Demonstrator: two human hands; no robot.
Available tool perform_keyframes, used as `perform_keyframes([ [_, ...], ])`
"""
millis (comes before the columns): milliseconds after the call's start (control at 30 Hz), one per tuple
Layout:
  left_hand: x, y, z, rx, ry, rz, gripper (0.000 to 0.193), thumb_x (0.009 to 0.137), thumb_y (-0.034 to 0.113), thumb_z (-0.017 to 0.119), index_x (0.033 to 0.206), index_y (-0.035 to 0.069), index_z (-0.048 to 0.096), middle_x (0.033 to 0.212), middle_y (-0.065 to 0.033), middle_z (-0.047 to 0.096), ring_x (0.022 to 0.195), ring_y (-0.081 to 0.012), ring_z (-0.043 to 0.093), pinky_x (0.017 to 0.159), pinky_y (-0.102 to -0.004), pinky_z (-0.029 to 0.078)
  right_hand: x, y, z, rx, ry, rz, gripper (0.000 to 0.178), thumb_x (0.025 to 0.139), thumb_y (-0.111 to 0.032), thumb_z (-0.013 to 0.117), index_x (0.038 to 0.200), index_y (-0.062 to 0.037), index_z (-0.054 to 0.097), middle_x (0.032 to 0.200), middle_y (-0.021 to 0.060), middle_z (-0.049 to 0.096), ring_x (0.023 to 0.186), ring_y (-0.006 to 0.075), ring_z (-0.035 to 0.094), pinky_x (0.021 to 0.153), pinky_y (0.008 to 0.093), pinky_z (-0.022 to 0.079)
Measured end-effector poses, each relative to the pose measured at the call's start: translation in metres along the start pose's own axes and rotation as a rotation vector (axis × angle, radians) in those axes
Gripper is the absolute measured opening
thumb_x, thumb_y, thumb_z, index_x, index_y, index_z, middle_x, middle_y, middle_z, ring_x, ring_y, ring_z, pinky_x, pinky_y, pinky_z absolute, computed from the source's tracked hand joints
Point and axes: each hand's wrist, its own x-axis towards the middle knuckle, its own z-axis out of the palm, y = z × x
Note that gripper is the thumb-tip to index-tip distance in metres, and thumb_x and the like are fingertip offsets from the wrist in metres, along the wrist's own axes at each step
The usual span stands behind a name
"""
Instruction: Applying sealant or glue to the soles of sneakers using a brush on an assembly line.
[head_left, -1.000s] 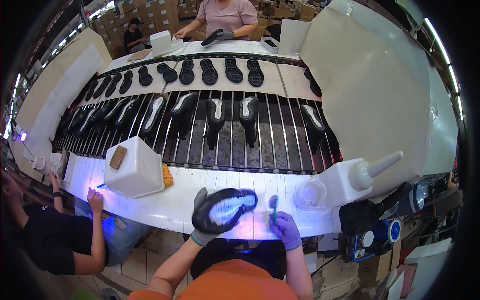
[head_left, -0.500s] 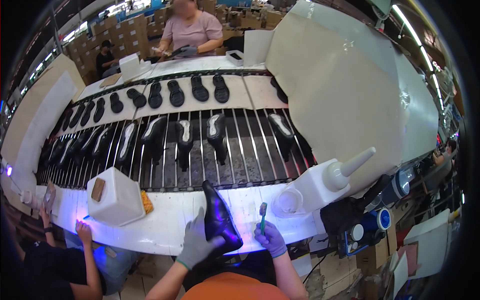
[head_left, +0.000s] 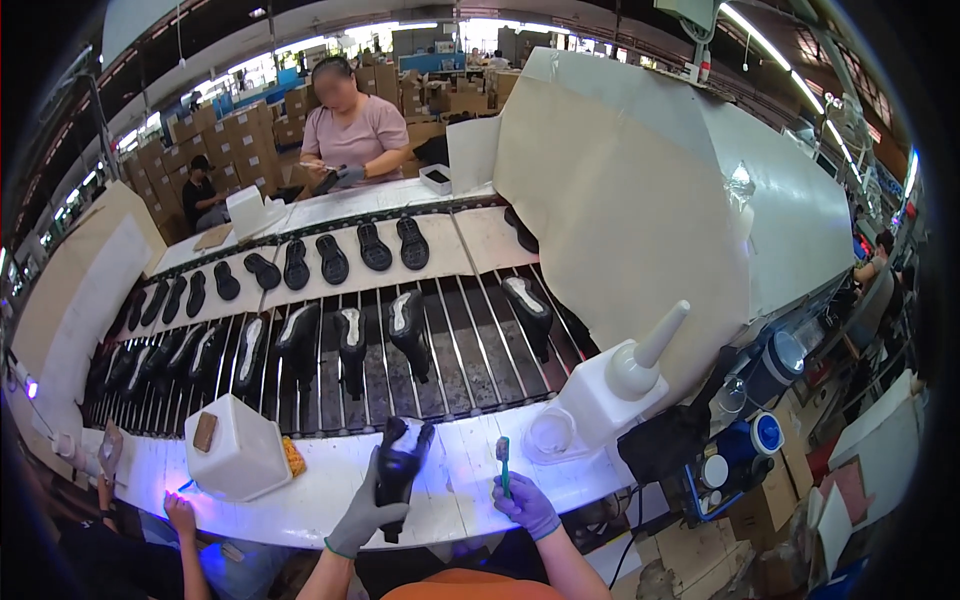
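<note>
My left hand [head_left: 362, 515], in a grey glove, is closed round a black shoe upper [head_left: 397, 475] held tilted above the white bench [head_left: 450, 500]. The upper's outline is partly blurred by motion. In my gloved right hand [head_left: 530, 506], a green-handled brush like a toothbrush [head_left: 503, 468] points bristle end up. It is apart from the shoe. Beyond my right hand stands a white plastic bottle [head_left: 595, 400] with a long spout. A white box-shaped container [head_left: 237, 455] with a brown block on it sits left of my left hand, beside a yellow-orange netted piece [head_left: 292, 457].
Across the bench runs a conveyor of metal rods [head_left: 460, 350] carrying several black shoe uppers [head_left: 407, 325]. Behind them lie several black soles [head_left: 333, 258]. A co-worker [head_left: 355, 135] stands across the line; another person's hand [head_left: 180, 512] is at left. A large pale cover [head_left: 620, 200] rises at right.
My left hand has lifted and turned the black upper, which pointed away on the bench. My right hand still holds the brush, slightly shifted. The view has tilted up.
</note>
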Motion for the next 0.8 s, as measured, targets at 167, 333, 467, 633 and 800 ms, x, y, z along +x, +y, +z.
perform_keyframes([
  [167, 0.01, 0.03, 0.033, -0.644, -0.122, 0.155, 0.087, 0.073, 0.04, 0.072, 0.139, -0.004, 0.037, 0.126, -0.0205, 0.056, 0.112, -0.0333, 0.06, 0.092, -0.0463, 0.052, -0.003, -0.002, 0.011, -0.002, 0.019, -0.051, 0.026, 0.097, -0.022, 0.052, 0.109, 0.0007, 0.058, 0.08, 0.0081, 0.057, 0.048, 0.0087, 0.039, 0.045, 0.0223, 0.032],
  [333, 0.11, 0.057, 0.054, -0.538, -0.007, 0.232, 0.078, 0.078, 0.032, 0.07, 0.14, -0.001, 0.037, 0.124, -0.013, 0.056, 0.109, -0.0233, 0.059, 0.093, -0.0353, 0.05, -0.007, -0.005, 0.006, 0.024, 0.008, -0.047, 0.026, 0.097, -0.021, 0.051, 0.11, 0.0013, 0.057, 0.081, 0.0096, 0.057, 0.048, 0.0094, 0.04, 0.045, 0.0217, 0.033],
  [467, 0.221, 0.072, 0.077, -0.359, 0.078, 0.381, 0.073, 0.085, 0.022, 0.069, 0.146, 0.007, 0.031, 0.128, -0.0102, 0.051, 0.106, -0.0178, 0.055, 0.094, -0.0309, 0.044, -0.01, -0.006, 0.006, 0.05, 0.027, -0.056, 0.029, 0.096, -0.019, 0.054, 0.112, 0.0039, 0.058, 0.083, 0.0098, 0.06, 0.05, 0.0097, 0.041, 0.045, 0.0216, 0.031],
  [633, 0.306, -0.044, 0.02, -0.211, 0.312, 0.065, 0.056, 0.089, 0.033, 0.065, 0.133, 0.006, 0.045, 0.105, -0.0065, 0.059, 0.095, -0.0168, 0.055, 0.076, -0.031, 0.047, 0.0, 0.001, 0.013, 0.048, 0.036, -0.019, 0.03, 0.096, -0.018, 0.055, 0.113, 0.0053, 0.057, 0.086, 0.0105, 0.06, 0.055, 0.0109, 0.044, 0.046, 0.0215, 0.032],
  [800, 0.229, -0.093, 0.036, -0.006, 0.303, 0.383, 0.055, 0.095, 0.019, 0.058, 0.14, -0.004, 0.038, 0.126, -0.018, 0.06, 0.113, -0.0198, 0.058, 0.097, -0.0291, 0.044, -0.008, -0.005, 0.009, 0.034, 0.085, -0.014, 0.025, 0.095, -0.016, 0.055, 0.114, 0.0003, 0.057, 0.083, 0.0093, 0.057, 0.054, 0.0108, 0.042, 0.047, 0.0204, 0.032],
])
